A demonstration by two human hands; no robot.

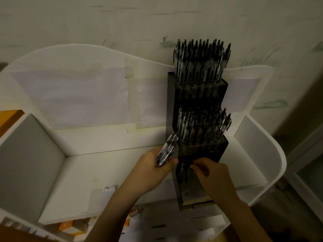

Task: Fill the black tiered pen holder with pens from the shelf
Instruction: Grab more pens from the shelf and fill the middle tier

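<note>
The black tiered pen holder (201, 95) stands on the white shelf (104, 165), against its back panel. Its top tier and middle tier are packed with upright dark pens (199, 62). The lowest tier (192, 191) holds only a few pens at its left side. My left hand (155, 170) grips a bundle of pens (167, 150) just left of the holder. My right hand (211, 173) reaches into the lowest tier with its fingertips pinched together; whether a pen is between them is hidden by blur and darkness.
The shelf has white side walls at left (29, 154) and right (260, 149). Taped paper (83, 95) covers the back panel. Below the shelf lie orange and white boxes (70, 227) and papers. A patterned wall rises behind.
</note>
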